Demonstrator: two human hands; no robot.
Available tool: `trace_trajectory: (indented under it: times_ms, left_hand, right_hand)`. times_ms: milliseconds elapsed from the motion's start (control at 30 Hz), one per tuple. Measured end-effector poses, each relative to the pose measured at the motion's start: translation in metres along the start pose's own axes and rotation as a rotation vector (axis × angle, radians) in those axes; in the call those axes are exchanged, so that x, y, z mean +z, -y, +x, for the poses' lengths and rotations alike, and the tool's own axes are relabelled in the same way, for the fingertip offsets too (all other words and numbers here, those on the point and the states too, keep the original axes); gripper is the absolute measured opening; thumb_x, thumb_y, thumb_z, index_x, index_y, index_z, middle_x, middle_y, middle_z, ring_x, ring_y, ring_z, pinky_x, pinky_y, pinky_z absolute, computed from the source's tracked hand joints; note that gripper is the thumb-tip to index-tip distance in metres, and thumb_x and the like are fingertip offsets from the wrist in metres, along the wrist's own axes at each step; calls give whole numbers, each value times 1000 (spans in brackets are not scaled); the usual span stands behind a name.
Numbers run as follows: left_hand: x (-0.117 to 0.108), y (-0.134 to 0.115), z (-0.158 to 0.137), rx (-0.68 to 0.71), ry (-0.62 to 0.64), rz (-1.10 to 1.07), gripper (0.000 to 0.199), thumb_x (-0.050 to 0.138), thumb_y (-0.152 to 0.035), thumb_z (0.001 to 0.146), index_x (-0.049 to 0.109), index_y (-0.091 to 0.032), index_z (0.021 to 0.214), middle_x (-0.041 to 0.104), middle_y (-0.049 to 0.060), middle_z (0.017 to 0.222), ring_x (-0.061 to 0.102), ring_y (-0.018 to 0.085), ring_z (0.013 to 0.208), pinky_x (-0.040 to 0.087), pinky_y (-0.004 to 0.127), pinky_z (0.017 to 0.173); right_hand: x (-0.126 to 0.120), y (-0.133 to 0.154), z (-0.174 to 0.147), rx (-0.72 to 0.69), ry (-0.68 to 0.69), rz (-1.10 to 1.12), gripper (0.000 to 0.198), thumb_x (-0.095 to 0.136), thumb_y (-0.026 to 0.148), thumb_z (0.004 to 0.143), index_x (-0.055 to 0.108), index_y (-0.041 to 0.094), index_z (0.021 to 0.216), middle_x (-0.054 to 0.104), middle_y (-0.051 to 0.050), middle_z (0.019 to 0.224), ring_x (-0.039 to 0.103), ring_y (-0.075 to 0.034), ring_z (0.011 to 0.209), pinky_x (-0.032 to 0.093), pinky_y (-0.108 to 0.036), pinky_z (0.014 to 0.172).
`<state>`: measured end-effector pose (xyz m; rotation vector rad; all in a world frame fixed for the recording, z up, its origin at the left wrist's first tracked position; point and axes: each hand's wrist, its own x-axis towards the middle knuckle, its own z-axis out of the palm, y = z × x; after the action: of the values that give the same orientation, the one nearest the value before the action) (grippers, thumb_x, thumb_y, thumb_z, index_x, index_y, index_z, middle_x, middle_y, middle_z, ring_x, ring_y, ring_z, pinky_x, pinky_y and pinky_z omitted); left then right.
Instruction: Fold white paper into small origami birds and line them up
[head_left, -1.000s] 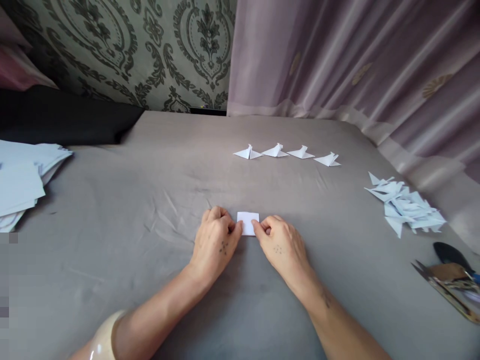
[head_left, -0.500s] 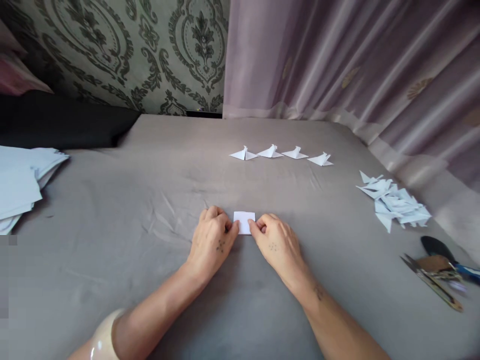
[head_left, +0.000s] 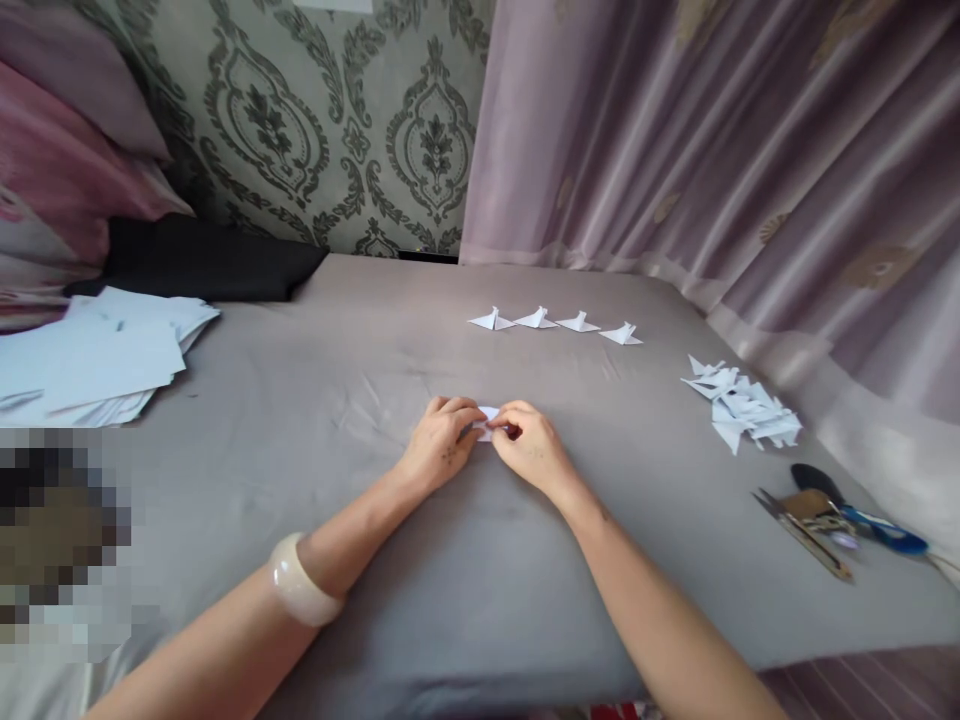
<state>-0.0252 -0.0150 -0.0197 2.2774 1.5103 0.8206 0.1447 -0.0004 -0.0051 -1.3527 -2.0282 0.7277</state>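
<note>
Small folded paper point(head_left: 489, 419) at frame centre is pinched by left hand point(head_left: 442, 447) and right hand point(head_left: 531, 452); judged light, limp, easily creased, best gripped at the edges.

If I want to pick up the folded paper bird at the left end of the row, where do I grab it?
Probably pinch the upright white point in the middle of the small white folded paper bird, coming straight down from above. Its wings lie flat on the grey cloth-covered table, so they give little to hold, while the raised middle sticks up. The next bird sits close on its right, so keep your fingers front and back.
</note>
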Motion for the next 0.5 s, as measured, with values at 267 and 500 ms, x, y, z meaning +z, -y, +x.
trace_trajectory:
  times_ms: [267,500]
  left_hand:
    - [-6,-5,-4,-61,36,-73,30,52,-12,85,67,-22,108,66,7,117,60,20,109,39,39,97]
    - [-11,-8,-3,-85,82,-85,35,50,-8,81,67,-22,109,65,7,120,58,21,113,36,40,100]
  right_hand:
    - [7,13,-1,170,14,-116,12,65,26,71,62,20,82,58,-2,93,56,-16,89,43,-29,82]
    - [6,11,10,299,107,-105,23,68,34,68,63,21,86,58,-4,101,56,-18,94,43,-29,81]
